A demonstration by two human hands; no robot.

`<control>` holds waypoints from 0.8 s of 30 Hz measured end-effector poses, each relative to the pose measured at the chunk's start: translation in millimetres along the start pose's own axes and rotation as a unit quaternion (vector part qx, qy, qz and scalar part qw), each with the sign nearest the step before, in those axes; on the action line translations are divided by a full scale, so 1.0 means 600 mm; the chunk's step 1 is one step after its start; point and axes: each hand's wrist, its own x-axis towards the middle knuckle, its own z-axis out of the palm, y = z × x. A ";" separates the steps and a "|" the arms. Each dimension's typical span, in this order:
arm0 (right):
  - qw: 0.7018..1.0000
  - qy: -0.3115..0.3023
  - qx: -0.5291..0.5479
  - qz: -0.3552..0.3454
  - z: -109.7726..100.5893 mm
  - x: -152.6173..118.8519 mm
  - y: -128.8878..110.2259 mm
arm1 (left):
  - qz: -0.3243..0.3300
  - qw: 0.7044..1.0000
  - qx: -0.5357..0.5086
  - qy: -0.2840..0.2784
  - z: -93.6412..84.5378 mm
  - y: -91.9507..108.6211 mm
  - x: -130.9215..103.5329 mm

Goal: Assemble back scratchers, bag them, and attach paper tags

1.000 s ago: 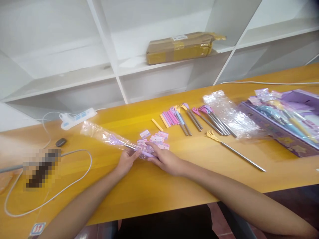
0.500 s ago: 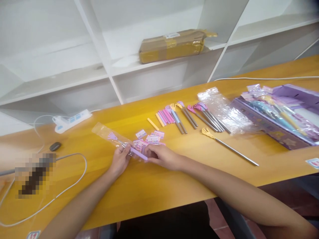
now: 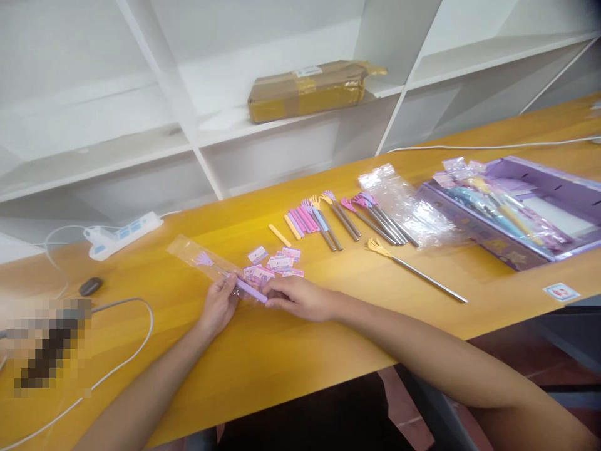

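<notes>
Nearest us, just in front of the cards (image 3: 283,263) and a little to their left, the purple scratcher (image 3: 252,290) lies tilted along the bag (image 3: 181,249), its claw end showing inside the film. Our left hand (image 3: 220,305) is closed around bag and scratcher, thumb on top, near the upper end of the handle. Our right hand (image 3: 286,297) pinches the handle's lower end; whether film lies between, we cannot tell. Change noted: one second ago our right fingers were spread toward the cards; now they are curled in at that end. We judge this a shift from guiding the handle to working at its tip, the scratcher seemingly almost wholly bagged. Right of the cards, well apart, lies the yellow scratcher (image 3: 417,273). Beyond the cards we record tubes (image 3: 303,220); farther right, spare bags (image 3: 399,200) and, past them, the purple box (image 3: 474,235) holding bagged pieces. Farthest, on a shelf behind the cards, a taped carton (image 3: 307,94).
</notes>
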 end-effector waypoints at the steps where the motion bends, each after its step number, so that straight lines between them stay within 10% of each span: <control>1: 1.000 0.003 -0.001 0.002 0.001 0.000 0.001 | -0.001 1.000 0.008 -0.012 -0.001 -0.001 -0.001; 9: 0.996 0.058 -0.018 0.071 0.009 0.003 0.007 | -0.017 0.977 0.184 -0.110 0.001 0.003 -0.015; 24: 0.995 0.051 -0.068 0.054 0.015 -0.006 0.003 | -0.056 0.969 0.177 -0.163 0.010 0.009 -0.022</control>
